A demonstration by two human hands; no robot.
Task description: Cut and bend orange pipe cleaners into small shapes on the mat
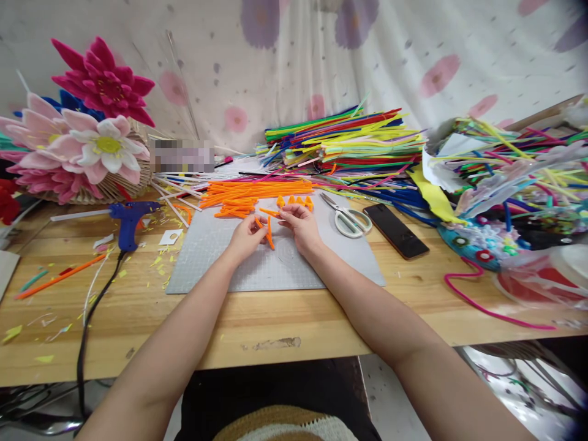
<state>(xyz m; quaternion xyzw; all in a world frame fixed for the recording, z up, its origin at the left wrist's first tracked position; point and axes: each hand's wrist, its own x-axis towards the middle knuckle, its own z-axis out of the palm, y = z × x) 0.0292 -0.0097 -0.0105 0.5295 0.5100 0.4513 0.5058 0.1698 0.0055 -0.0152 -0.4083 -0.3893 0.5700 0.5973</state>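
Fuzzy orange stem (pixel 270 237), angular, held above gridded grey mat (pixel 275 277). Left hand (pixel 248 240) pinches it between thumb and fingertips; long axis runs toward the wearer, lower tip slightly right. Right hand (pixel 301 228) grips a second orange strip (pixel 268 212), near sideways, tip leftward. Possibly two pieces cross at left; too small to tell. Beyond: straight orange lengths (pixel 257 187), bristly, piled.

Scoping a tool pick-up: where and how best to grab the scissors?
Probably by the handle loops, from above and the near side: the scissors lie flat, loops nearer the camera, blades pointing away. Mind the phone just right of the loops.
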